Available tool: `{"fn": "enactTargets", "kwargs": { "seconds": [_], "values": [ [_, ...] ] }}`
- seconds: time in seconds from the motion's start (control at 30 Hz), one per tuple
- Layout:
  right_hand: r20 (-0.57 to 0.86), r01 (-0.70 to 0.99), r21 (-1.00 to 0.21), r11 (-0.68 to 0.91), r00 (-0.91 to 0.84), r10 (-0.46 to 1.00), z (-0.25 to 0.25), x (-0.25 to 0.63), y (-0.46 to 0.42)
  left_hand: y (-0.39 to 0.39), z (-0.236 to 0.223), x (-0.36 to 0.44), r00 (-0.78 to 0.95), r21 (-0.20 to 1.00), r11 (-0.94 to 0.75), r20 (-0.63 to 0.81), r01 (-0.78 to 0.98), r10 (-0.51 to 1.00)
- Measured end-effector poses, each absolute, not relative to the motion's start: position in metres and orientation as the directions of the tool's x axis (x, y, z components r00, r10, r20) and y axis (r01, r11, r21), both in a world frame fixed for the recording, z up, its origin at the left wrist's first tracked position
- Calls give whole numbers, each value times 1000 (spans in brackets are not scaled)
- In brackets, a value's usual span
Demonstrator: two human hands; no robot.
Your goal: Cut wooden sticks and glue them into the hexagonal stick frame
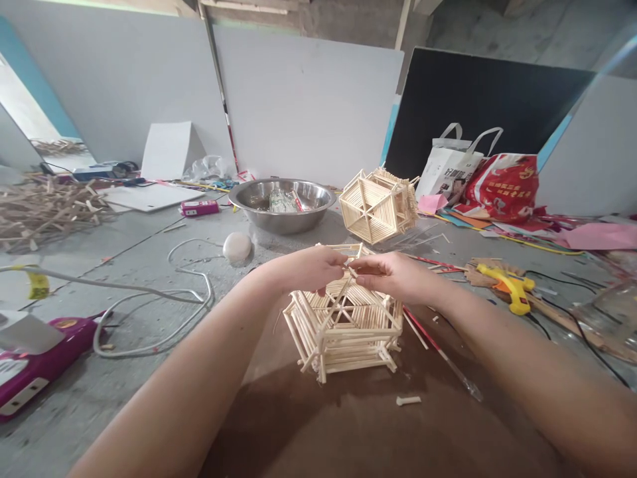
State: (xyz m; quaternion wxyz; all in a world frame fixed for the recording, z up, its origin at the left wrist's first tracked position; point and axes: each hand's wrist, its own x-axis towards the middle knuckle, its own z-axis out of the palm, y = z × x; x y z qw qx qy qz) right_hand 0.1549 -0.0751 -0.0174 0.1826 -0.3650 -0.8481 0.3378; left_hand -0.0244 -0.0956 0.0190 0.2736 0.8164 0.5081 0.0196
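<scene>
In the head view, a six-sided frame of pale wooden sticks [355, 340] rests on a brown board [298, 425] in front of me. Its top has spokes meeting near the middle. Over its far side, my left hand [313, 269] and my right hand [391, 275] come together with fingertips pinched. Between them shows the end of a small wooden stick [352, 272]; the fingers cover part of it. A red-and-clear thin stick [440, 352] lies right of the frame, and a short stick piece [409, 400] lies on the board nearer me.
Behind stand a metal basin [283, 216] and a second stick frame [375, 206]. On the right lies a yellow glue gun [507, 285] with its cord. A white cable [149, 352], purple power strip [50, 358] and stick pile [44, 212] are left. Bags [502, 189] stand back right.
</scene>
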Motion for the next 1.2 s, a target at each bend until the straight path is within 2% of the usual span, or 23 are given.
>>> {"fn": "enactTargets", "kwargs": {
  "seconds": [0.43,0.67,0.97,1.2],
  "values": [
    [-2,502,-707,499,-706,708,-12,154,-76,-95,18,-26,482,467,-335,-242,819,842],
    [-19,560,-660,501,-679,734,-9,155,-74,-95,19,-27,532,524,-352,-242,775,812],
    [-73,515,-755,406,-682,728,-12,145,-64,-92,17,-26,527,615,-322,-183,720,830],
    [-279,708,-613,352,-610,741,12,131,-63,-91,14,-27,499,611,-297,-189,734,846]
  ]
}}
